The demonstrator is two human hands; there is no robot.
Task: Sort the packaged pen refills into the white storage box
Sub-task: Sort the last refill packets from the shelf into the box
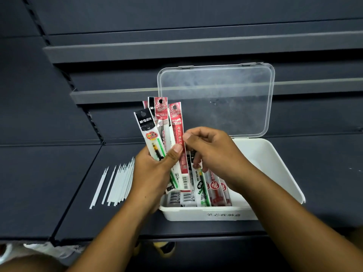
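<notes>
The packaged pen refills (157, 122) stand fanned above the left end of the white storage box (275, 163). Their lower ends are hidden behind the left hand (153, 173), whose fingers and thumb curl round the bundle. The right hand (212, 154) pinches the edge of the rightmost red packet (176, 122). More packets (214, 191) lie in the box, partly covered by both hands. The clear lid (216, 99) stands open behind. Printing on the box front is illegible. Loose white refills (117, 183) lie on the dark shelf (49, 183), left of the box.
</notes>
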